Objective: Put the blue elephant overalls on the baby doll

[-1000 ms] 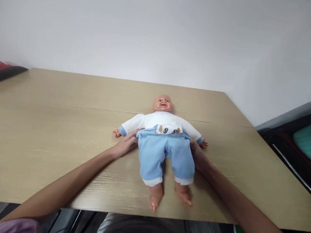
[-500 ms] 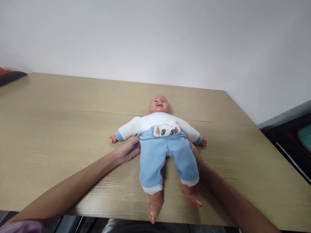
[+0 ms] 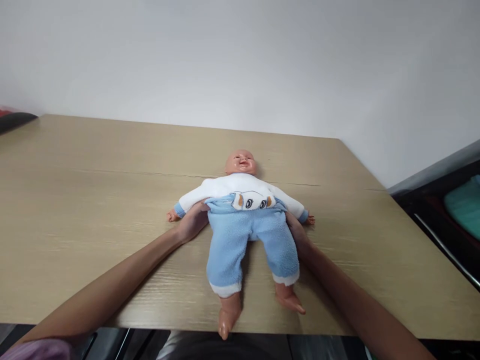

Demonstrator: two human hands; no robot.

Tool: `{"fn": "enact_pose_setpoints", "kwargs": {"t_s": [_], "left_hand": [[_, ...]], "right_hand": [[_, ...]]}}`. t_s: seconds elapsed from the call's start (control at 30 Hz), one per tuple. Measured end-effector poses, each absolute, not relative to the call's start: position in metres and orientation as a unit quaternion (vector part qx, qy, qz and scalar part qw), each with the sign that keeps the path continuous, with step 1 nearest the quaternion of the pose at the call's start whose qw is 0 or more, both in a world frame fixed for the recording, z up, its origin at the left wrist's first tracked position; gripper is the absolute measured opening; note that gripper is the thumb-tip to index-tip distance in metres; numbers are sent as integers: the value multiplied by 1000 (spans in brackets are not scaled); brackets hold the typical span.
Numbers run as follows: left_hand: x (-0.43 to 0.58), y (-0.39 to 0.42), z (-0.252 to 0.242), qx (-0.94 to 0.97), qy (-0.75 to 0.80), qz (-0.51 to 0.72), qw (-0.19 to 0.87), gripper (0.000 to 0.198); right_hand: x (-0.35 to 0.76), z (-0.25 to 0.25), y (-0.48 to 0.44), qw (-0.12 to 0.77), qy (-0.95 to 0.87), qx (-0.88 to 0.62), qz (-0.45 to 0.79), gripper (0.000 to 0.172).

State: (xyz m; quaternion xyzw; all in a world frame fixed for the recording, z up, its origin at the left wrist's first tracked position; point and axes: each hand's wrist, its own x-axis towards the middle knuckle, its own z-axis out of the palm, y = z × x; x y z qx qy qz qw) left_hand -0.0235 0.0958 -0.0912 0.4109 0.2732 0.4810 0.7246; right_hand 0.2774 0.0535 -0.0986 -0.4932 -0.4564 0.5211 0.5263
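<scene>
On the broad, pale-brown wooden table (image 3: 112,200) lies a plastic-headed baby doll (image 3: 248,216), face up, in fleecy light-blue trousers (image 3: 227,247) and a white top (image 3: 240,182). My left hand (image 3: 194,221) and right hand (image 3: 299,234) touch its waist from either side; with fingers hidden, I cannot tell whether they grip.

Just the one view running, the head camera, riding on the wearer and peering forward and down! It looks across the surface (image 3: 93,200) from the near edge, close enough that the forearms (image 3: 123,277) slant up from lower left and lower right, far enough back that the doll (image 3: 245,222) fits whole, feet toward the lens, head away. Wall (image 3: 232,60) fills the top, the wearer's lap (image 3: 225,346) peeks in below, and the far edge tips slightly down to the right.
</scene>
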Motion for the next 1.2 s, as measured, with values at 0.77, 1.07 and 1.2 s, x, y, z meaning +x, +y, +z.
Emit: {"fn": "enact_pose_setpoints", "kwargs": {"t_s": [0.77,1.07,1.2], "left_hand": [[-20,129,-27,696,336,390,500,34],[-33,138,-43,663,410,422,463,32],[-43,126,-42,705,423,365,437,36]], "right_hand": [[254,-26,114,430,-701,-430,373,34],[277,-42,135,402,-618,-541,403,39],[295,-47,117,365,-641,-531,416,39]]}}
